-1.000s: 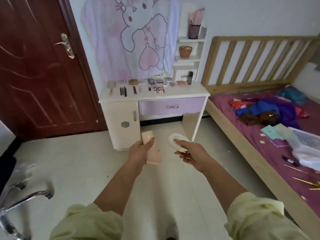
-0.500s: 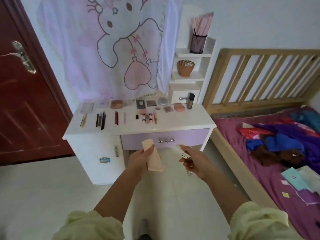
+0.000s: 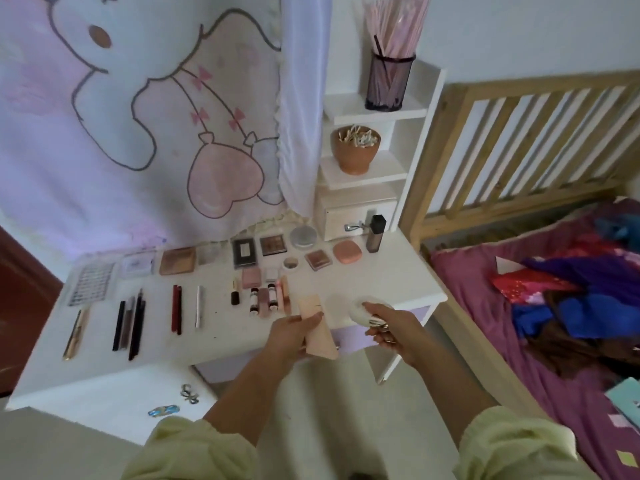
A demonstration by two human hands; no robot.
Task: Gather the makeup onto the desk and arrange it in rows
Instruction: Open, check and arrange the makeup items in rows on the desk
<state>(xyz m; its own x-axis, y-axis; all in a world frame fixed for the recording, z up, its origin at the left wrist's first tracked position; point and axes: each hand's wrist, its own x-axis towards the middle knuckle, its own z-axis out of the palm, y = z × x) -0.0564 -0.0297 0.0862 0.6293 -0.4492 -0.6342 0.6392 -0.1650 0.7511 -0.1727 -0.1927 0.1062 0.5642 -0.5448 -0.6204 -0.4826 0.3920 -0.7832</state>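
Observation:
The white desk (image 3: 398,278) carries makeup in rows: palettes and compacts (image 3: 244,252) along the back, pencils (image 3: 130,322) and small bottles (image 3: 263,299) in front. My left hand (image 3: 294,336) grips a long peach tube (image 3: 317,327) over the desk's front edge. Beside it, my right hand (image 3: 391,325) holds a round white compact (image 3: 360,310) together with a small metal item that I cannot make out clearly.
A shelf unit at the desk's back right holds a dark cup of pink sticks (image 3: 388,77) and a terracotta bowl (image 3: 355,148). To the right stands a wooden bed (image 3: 519,140) with clothes on a purple sheet. A cartoon cloth (image 3: 138,116) hangs behind the desk.
I have walked up to the desk; it now fills the view. Both hands, still holding the peach tube and the white compact, have come over the desk's front edge.

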